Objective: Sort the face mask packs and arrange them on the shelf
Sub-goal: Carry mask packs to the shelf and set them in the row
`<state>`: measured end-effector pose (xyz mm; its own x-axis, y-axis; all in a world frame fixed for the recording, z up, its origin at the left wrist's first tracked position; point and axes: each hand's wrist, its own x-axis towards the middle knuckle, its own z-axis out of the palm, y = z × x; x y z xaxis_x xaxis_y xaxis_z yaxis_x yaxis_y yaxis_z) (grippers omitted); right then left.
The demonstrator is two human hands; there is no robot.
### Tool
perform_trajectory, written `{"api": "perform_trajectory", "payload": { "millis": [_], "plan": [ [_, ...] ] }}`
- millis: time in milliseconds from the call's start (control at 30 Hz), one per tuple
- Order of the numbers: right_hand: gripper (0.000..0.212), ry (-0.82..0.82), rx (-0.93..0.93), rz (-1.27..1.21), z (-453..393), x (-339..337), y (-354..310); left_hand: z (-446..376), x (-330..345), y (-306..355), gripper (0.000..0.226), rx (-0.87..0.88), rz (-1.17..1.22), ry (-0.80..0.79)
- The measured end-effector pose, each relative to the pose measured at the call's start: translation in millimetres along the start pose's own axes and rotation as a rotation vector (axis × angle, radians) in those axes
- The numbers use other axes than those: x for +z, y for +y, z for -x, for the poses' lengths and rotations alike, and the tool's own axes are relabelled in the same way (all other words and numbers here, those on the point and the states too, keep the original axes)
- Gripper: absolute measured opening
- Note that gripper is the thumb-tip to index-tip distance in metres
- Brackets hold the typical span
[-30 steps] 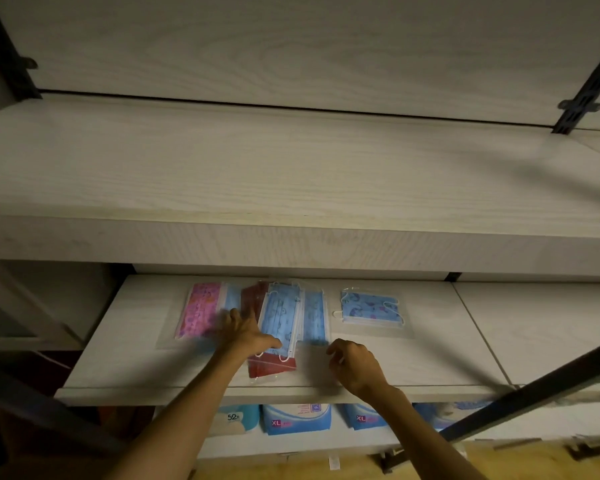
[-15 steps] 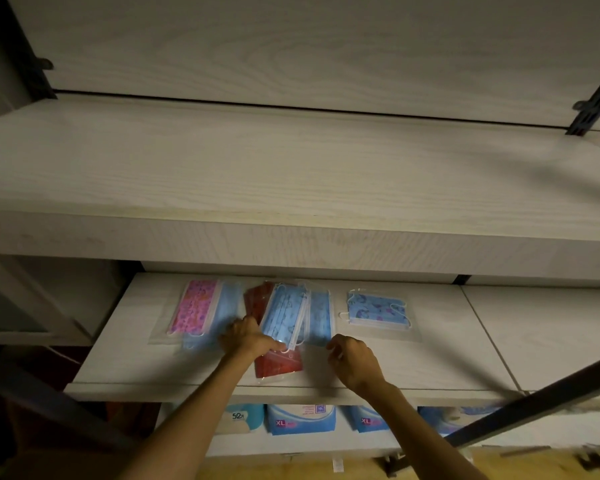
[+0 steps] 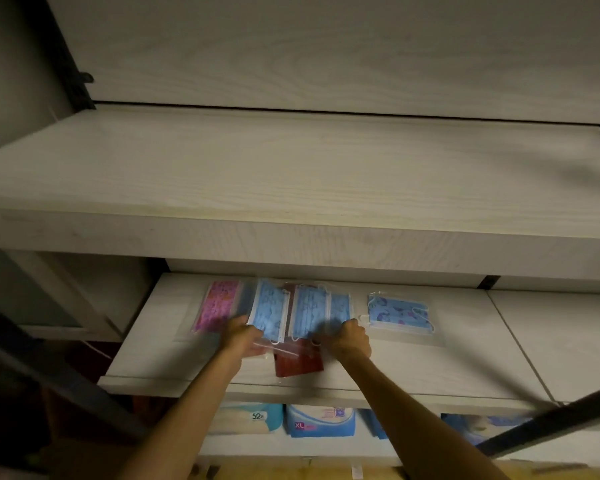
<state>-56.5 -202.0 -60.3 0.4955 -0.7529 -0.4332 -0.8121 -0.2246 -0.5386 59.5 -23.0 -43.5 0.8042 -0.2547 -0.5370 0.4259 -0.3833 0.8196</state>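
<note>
Several face mask packs lie on the pale wooden shelf. A pink pack is furthest left. My left hand grips the near edge of a blue pack beside it. My right hand holds the near edge of two overlapping blue packs. A dark red pack lies under them, its near end sticking out between my hands. A blue patterned pack lies alone to the right.
A deep upper shelf overhangs the working shelf and hides its back. Below, blue and white packaged goods stand in a row. A dark metal bar crosses the lower right, another the lower left.
My left hand has taken hold of a blue pack that now lies beside the pink one. My right hand moved up onto the overlapping blue packs. The camera shifted right.
</note>
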Motion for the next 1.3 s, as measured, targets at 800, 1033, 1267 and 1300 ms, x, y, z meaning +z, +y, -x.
{"api": "perform_trajectory", "payload": {
  "millis": [800, 1033, 1267, 1300],
  "plan": [
    [0.028, -0.16, 0.063, -0.869, 38, -53, 58, 39, -16, -14, 0.045, 0.025, 0.134, -0.192],
    [0.026, -0.169, -0.08, -0.986, 102, -104, 121, 87, 12, -19, 0.039, 0.056, 0.094, -0.427],
    [0.026, -0.12, -0.127, -0.989, 163, -152, 193, 162, 67, -31, 0.039, 0.091, 0.101, -0.458],
    [0.026, -0.101, -0.128, -0.992, 173, -159, 207, 177, 77, -34, 0.038, 0.107, 0.096, -0.466]
  ]
}}
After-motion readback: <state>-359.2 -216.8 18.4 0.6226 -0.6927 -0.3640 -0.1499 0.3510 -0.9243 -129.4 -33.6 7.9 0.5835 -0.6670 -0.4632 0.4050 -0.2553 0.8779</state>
